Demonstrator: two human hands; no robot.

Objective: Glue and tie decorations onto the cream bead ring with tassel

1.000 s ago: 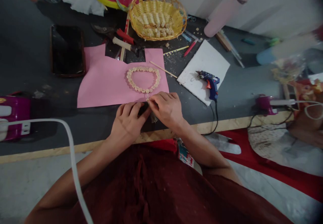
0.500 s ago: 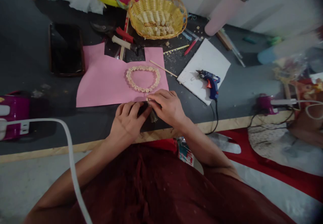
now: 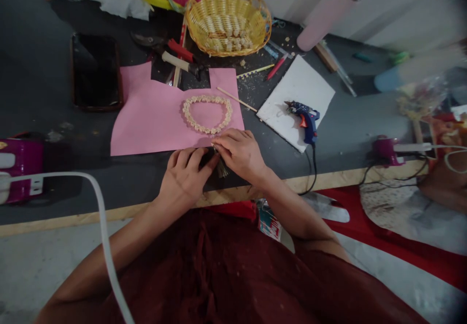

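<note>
Near the table's front edge, my right hand pinches a small pale tassel whose strands fan out below its fingers. My left hand meets it from the left, thumb and fingertips closed at the same piece; the grip itself is mostly hidden. A ring of small cream flower-like pieces lies just beyond my fingers on a pink sheet. A thin wooden stick rests across the sheet's right side, its end by a white board.
A blue glue gun lies on the white board, its cord running over the front edge. Behind are a yellow woven basket with small pale pieces, pliers and a red pen. A dark phone lies left; a white cable crosses the left foreground.
Both hands stay in nearly the same place. My right fingertips have shifted very slightly over the small piece, covering more of its pale top end.
</note>
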